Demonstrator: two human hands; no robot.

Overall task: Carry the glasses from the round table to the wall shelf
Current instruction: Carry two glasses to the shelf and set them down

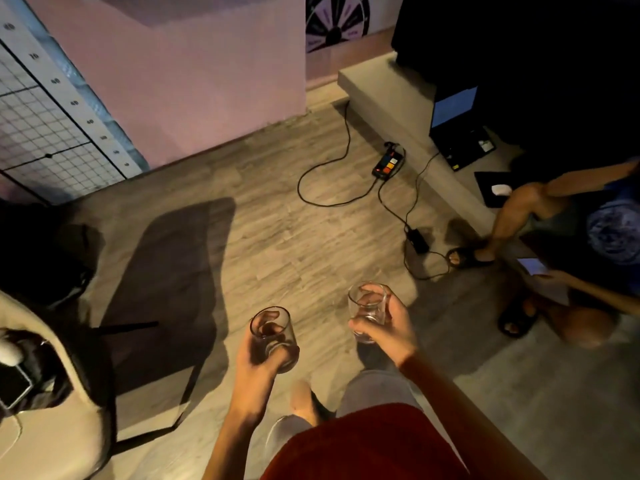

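Mid-carry over floor. Left hand (pixel 258 358) grips left glass (pixel 273 336); right hand (pixel 389 327) grips right glass (pixel 367 311). Shelf unseen; placing remains.

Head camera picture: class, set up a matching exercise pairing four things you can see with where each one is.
Things:
1. left glass
2. right glass
3. power strip
4. laptop

Places:
A. on the raised step, screen lit
B. held in the right hand
C. on the wooden floor, cables attached
D. held in the left hand

Pairs: 1-D, 2-B, 3-C, 4-A
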